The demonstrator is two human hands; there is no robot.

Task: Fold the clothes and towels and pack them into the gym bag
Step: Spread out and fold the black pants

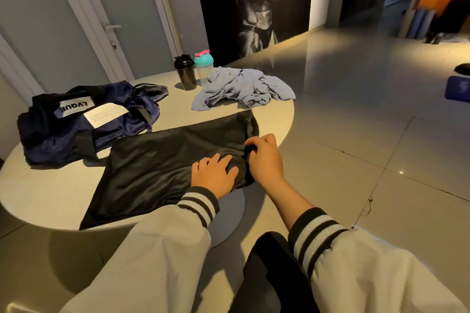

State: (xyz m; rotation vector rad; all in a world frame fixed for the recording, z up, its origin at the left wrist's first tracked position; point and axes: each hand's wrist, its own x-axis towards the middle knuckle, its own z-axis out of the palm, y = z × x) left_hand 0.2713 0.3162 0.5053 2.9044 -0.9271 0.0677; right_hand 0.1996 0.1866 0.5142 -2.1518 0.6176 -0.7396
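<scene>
A shiny black garment [162, 165] lies spread flat across the near half of the round table [48, 193]. My left hand [213, 175] presses flat on its right part with fingers spread. Just to the right, my right hand [264, 157] pinches the garment's right edge between thumb and curled fingers. A navy gym bag [81, 119] with a white label lies slumped at the table's left. A crumpled light-blue towel [244, 89] sits at the far right of the table.
A black shaker bottle [185, 72] and a clear one with a teal lid [204, 66] stand at the table's far edge. Beyond the table's right rim is glossy tiled floor [356, 114]. A grey door [122, 20] is behind the table.
</scene>
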